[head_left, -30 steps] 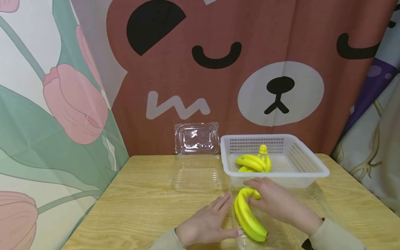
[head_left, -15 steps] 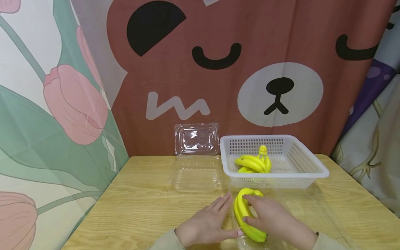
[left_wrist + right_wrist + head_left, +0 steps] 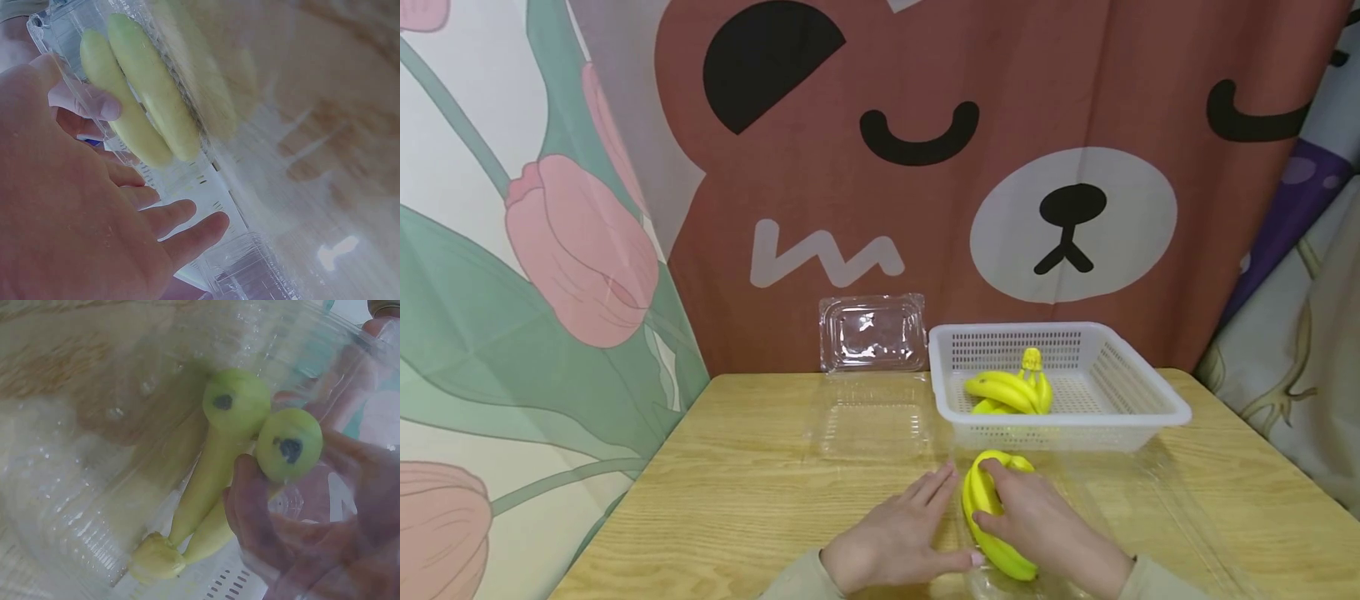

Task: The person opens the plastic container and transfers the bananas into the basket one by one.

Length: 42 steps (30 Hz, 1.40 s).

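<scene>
Bananas [image 3: 992,517] under right hand [image 3: 1045,525]; apparently inside clear container [image 3: 81,506]

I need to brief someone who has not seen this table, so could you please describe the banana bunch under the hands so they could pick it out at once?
Start at the white basket on the wooden table. Just in front of it, nearer the person, a yellow banana bunch lies in a clear plastic container. Unlike the bunch inside the basket, it lies between the left hand and right hand.

We see the head view bright, evenly lit and sharp, with soft shadows. Both wrist views look dim, hazy and greenish, blurred through glaring clear plastic.
</scene>
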{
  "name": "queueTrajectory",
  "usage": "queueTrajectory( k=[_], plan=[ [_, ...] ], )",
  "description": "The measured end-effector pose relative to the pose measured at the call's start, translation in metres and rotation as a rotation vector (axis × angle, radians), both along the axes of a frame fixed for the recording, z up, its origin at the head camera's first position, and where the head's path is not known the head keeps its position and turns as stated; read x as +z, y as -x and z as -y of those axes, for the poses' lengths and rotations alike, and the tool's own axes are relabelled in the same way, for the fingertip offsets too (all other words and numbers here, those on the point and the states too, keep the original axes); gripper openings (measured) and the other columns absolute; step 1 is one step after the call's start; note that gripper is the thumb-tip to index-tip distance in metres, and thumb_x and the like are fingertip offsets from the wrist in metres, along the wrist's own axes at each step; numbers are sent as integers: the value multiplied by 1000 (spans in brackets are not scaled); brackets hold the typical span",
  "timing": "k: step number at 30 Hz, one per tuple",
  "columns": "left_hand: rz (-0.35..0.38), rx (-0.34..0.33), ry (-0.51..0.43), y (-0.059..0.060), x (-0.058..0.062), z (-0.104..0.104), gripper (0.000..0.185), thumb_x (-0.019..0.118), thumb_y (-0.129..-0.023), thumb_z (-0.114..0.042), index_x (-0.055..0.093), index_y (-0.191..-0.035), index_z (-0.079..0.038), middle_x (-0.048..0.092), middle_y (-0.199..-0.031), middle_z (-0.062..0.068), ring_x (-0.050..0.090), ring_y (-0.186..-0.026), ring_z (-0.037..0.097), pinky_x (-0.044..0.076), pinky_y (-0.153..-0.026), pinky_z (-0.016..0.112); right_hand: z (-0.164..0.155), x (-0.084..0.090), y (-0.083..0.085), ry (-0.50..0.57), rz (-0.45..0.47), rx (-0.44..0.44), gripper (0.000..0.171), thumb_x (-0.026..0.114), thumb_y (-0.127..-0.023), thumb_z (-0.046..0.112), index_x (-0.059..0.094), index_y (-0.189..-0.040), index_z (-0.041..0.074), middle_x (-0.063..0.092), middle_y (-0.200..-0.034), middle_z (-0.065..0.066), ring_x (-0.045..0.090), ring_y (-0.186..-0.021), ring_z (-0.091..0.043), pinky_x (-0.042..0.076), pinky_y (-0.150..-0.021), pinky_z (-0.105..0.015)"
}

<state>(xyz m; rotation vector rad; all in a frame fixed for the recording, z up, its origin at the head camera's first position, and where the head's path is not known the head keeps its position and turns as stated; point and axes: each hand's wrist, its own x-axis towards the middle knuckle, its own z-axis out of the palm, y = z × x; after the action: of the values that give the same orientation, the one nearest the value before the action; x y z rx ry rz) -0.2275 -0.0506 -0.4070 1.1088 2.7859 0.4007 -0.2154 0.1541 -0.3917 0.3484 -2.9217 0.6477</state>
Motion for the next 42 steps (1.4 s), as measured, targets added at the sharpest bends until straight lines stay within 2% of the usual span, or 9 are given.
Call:
queueTrajectory(
  k=[5, 14, 23, 29, 33, 36, 42],
  plan=[
    [-7, 4, 4, 0, 0, 0, 98, 35, -87, -81, 10, -160, -19, 5, -164, -3, 19, -147, 22, 32, -113, 43, 0, -1, 0, 0, 1, -14, 54, 85, -75, 25, 59, -118, 5, 60, -79, 4, 54, -69, -16, 49, -61, -37],
    [-27, -9, 0, 0, -1, 0, 98, 35, -89, -79, 12, -160, -16, 7, -164, -1, 20, -147, 23, 32, -113, 42, 3, -2, -3, -12, -16, -22, 58, 84, -75, 23, 58, -123, 1, 65, -89, -2, 59, -76, -21, 53, -69, -45],
    [-53, -22, 0, 1, -3, 0, 99, 31, -88, -80, 13, -159, -14, 8, -164, 0, 22, -146, 24, 33, -113, 41, 3, 3, -11, -49, 35, -56, 65, 81, -73, 22, 56, -129, 1, 66, -97, -6, 53, -67, -16, 49, -58, -38],
    [-66, -23, 2, 0, -3, 1, 100, 30, -88, -81, 12, -159, -14, 8, -164, 1, 22, -146, 24, 33, -112, 42, 2, 8, -20, -57, -42, -63, 61, 79, -73, 22, 58, -127, 4, 68, -106, -8, 56, -71, -17, 52, -63, -40],
    [-70, -22, -5, 0, -3, 0, 98, 31, -88, -80, 10, -160, -16, 9, -164, 0, 23, -146, 24, 36, -111, 44, 0, 11, -25, -48, -79, -67, 59, 78, -74, 21, 59, -127, 6, 68, -105, -5, 54, -70, -14, 52, -63, -38],
    [-65, -19, -14, 1, -3, 0, 97, 33, -89, -79, 8, -160, -18, 9, -164, -1, 25, -145, 24, 38, -109, 45, -1, 14, -29, -54, -99, -62, 57, 79, -76, 20, 59, -128, 8, 68, -108, -6, 58, -74, -15, 53, -66, -40],
    [-70, -24, -22, 0, -3, 0, 97, 34, -89, -78, 5, -160, -19, 7, -164, -1, 26, -145, 25, 38, -109, 45, -8, 16, -33, -67, -137, -11, 55, 79, -78, 14, 59, -129, 7, 66, -119, -9, 65, -92, -25, 56, -78, -46]
  ],
)
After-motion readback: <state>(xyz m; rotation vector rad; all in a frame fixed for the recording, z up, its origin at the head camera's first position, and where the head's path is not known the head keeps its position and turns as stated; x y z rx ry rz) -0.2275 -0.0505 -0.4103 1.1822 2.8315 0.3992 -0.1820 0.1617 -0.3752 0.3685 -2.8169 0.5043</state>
